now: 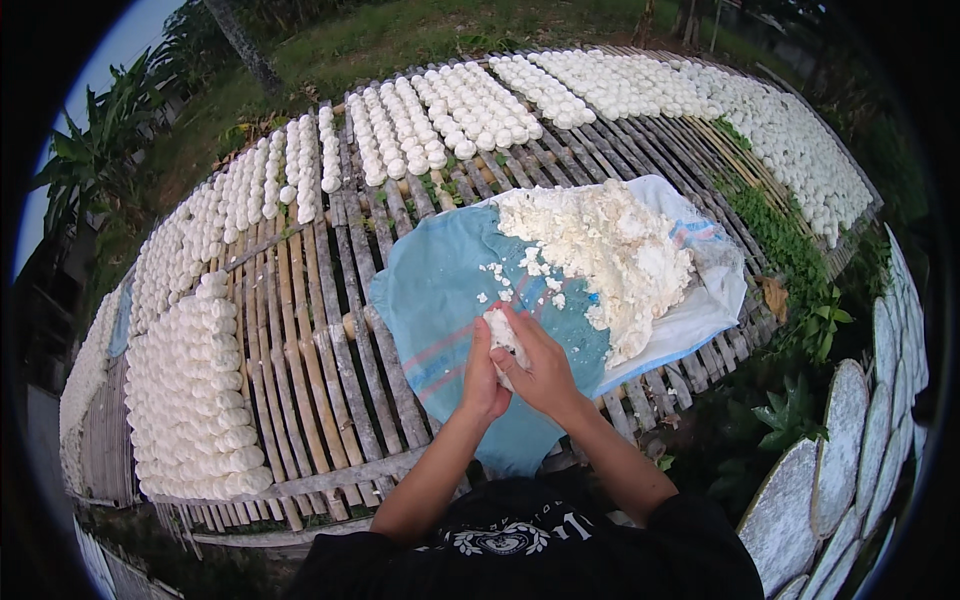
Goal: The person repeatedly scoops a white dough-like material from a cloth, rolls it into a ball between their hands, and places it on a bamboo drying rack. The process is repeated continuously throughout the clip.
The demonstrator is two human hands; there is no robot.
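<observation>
Between my two palms I press a lump of white, crumbly dough (pixel 505 338). My left hand (pixel 482 372) cups it from the left side, and my right hand (pixel 540 362) wraps over it from the right. Both are above a blue cloth (pixel 440 270) spread on the slatted rack. To the upper right of my hands lies a large heap of the same crumbly white dough (pixel 620 255), partly on the blue cloth and partly on a white sack (pixel 715 265). Small crumbs (pixel 535 265) are scattered on the cloth between the heap and my hands.
A bamboo rack (pixel 300 340) with gaps between its slats carries the cloth. Many rounded white lumps stand in rows (pixel 395 130) along its far side, with a dense block (pixel 195 400) at the left. Green plants (pixel 815 310) grow at the right, near leaning oval panels (pixel 840 450).
</observation>
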